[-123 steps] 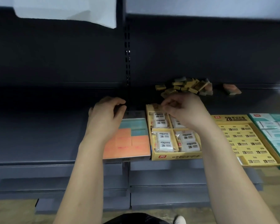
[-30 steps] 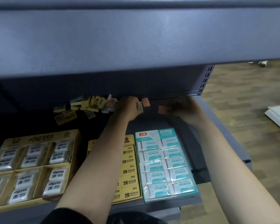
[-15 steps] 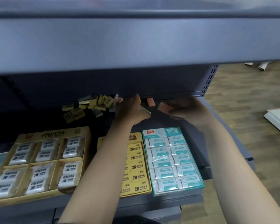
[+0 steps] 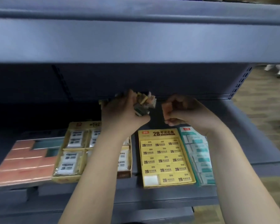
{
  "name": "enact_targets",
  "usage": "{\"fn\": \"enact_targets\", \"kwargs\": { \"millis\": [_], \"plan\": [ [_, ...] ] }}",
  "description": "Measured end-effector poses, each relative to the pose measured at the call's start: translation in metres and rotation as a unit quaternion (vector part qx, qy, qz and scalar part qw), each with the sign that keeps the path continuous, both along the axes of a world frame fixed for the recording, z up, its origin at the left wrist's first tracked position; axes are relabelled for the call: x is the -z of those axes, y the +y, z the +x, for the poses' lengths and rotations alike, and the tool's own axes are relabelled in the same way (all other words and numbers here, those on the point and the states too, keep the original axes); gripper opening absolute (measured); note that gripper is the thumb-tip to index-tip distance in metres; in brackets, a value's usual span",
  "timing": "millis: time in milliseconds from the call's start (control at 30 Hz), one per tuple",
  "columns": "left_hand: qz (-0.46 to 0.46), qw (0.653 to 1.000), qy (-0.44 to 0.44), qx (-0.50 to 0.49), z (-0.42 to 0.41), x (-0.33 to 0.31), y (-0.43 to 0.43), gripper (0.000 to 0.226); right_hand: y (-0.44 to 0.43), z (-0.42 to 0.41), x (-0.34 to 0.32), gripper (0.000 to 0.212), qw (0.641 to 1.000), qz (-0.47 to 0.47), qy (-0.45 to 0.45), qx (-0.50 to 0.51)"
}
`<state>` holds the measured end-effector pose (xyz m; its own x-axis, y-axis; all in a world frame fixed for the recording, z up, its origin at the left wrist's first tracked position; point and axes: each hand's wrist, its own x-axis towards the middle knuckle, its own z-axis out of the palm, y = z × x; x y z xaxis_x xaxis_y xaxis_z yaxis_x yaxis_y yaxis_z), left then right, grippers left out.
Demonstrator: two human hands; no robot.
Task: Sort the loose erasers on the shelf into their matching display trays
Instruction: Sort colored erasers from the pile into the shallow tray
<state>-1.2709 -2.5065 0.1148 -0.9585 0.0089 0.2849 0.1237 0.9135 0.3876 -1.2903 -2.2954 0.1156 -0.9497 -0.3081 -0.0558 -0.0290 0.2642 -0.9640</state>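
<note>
Lying at the back of the shelf (image 4: 246, 130): a heap of loose erasers (image 4: 145, 102), small blocks in yellow, tan, grey and orange, jumbled at all angles against the dark back panel. They are too blurred for any print to be read.
Orange eraser (image 4: 166, 109): a flat salmon-orange block standing on edge in the air just right of the heap, apart from it.
Right hand (image 4: 187, 113): its fingers are curled tight, and thumb and fingers pinch the Orange eraser along its right side. The forearm reaches in from the lower right.
Left hand (image 4: 122, 115): the back of the hand faces the camera. Its fingers arch over the heap with the thumb below, closing round a clump of the loose erasers. The forearm comes up from the bottom edge.
Orange tray (image 4: 21, 164): at the far left front, with rows of salmon-orange blocks like the held one. A gap at its back right shows the grey floor.
Wrapped tray (image 4: 64, 179): a yellow card tray of white erasers in clear wrappers, partly hidden by the left forearm.
2B tray (image 4: 141, 160): a yellow tray of yellow-sleeved erasers marked 2B, with one white block at the front left corner.
Teal tray (image 4: 187, 129): the rightmost tray, holding white-and-teal sleeved erasers. The right wrist is over its back edge.
Upper shelf (image 4: 136, 39): its grey-blue front edge fills the top of the view.
</note>
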Motion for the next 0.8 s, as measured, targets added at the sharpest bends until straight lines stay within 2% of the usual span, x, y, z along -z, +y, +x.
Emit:
{"fn": "enact_targets", "kwargs": {
  "millis": [67,167,233,433,667,800],
  "plan": [
    [0.001,1.000,0.008,-0.013,0.008,0.003,-0.025,0.056,-0.024,0.006,-0.004,0.025,1.000,0.017,0.017,-0.002],
    [0.023,0.999,-0.003,-0.029,0.017,0.006,-0.063,0.068,-0.062,0.016,-0.007,0.029,0.998,0.050,0.043,-0.002],
    [0.025,0.999,0.012,-0.045,0.025,0.007,-0.088,0.066,-0.086,0.022,-0.008,0.027,0.997,0.056,0.049,-0.001],
    [0.019,0.995,0.010,-0.099,0.042,0.017,-0.163,0.059,-0.150,0.031,-0.003,0.007,1.000,-0.018,-0.001,0.000],
    [0.053,0.990,0.012,-0.130,0.061,0.024,-0.224,0.054,-0.207,0.042,0.005,0.016,0.998,-0.052,-0.033,-0.026],
    [0.082,0.987,0.018,-0.137,0.069,0.028,-0.251,0.053,-0.234,0.047,0.011,0.018,0.999,0.020,0.032,-0.039]
  ]
}}
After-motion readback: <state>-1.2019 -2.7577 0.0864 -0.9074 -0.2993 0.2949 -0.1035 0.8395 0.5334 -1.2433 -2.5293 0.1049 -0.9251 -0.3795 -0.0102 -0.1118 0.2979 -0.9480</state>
